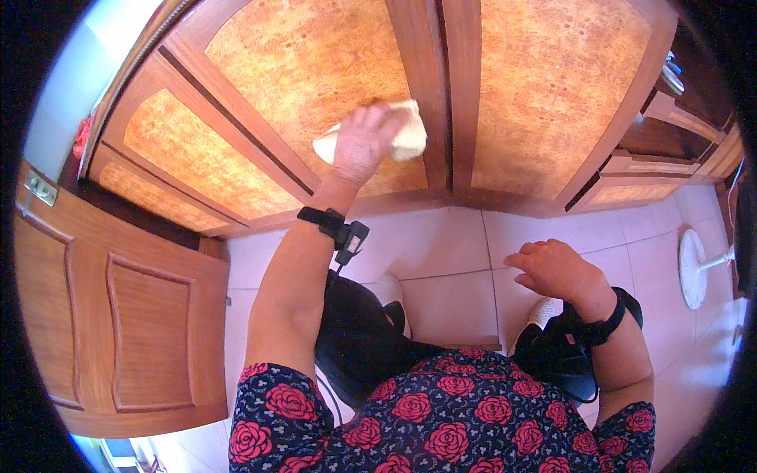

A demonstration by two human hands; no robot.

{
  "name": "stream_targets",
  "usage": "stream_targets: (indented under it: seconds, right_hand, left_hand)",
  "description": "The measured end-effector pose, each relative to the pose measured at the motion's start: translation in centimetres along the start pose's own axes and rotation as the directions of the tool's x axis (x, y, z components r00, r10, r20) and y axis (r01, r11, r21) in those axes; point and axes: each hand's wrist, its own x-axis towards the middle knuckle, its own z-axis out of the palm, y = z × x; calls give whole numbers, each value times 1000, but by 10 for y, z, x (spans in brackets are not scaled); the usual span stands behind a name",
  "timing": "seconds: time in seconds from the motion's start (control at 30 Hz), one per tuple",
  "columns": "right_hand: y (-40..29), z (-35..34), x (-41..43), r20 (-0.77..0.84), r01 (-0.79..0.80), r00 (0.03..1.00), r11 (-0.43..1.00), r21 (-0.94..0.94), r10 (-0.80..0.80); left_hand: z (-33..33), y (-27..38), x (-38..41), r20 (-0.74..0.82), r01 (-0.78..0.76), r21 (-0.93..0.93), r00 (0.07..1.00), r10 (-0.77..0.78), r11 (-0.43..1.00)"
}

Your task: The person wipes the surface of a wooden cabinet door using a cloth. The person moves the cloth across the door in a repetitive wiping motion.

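My left hand point(368, 137), a little blurred, holds a pale yellow cloth point(411, 139) flat against the lower part of a burl-veneer cabinet door point(307, 53). The cloth sticks out on both sides of the fingers, and its middle lies hidden beneath them. Just right of a dark vertical gap stands a second burl-veneer door point(544, 88). My right hand point(556, 269) hovers by my right knee with nothing in it, fingers loosely bent and partly apart. Each wrist wears a black strap; the left one carries a small black device point(353, 241).
To the left, a brown panelled wooden door point(151, 331) stands near the cabinet, below a wall socket plate point(41, 188). Light floor tiles point(443, 301) lie underfoot. At right are stepped wooden drawers point(650, 162) and a round white stand base point(693, 269).
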Motion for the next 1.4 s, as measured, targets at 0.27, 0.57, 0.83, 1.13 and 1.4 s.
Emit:
stream_targets:
  seconds: [0.27, 0.57, 0.83, 1.13, 1.4]
  right_hand:
    - [2, 2, 2, -16, 2, 1000, 1000, 24, -2]
    - [1, 3, 10, 16, 6, 1000, 1000, -24, -5]
    - [0, 6, 14, -35, 53, 998, 998, -17, -54]
    - [1, 5, 9, -53, 50, 997, 998, 35, -49]
    - [0, 4, 8, -65, 46, 997, 998, 38, -44]
  left_hand:
    - [32, 7, -35, 219, -123, -43, 967, 130, 991]
    - [5, -1, -20, 68, 18, -24, 998, -16, 1000]
    - [-43, -43, -3, -318, 199, 15, 930, -184, 980]
    - [-16, -37, -29, -136, 143, -42, 980, -148, 989]
    - [24, -12, -57, 202, -25, -59, 979, 36, 998]
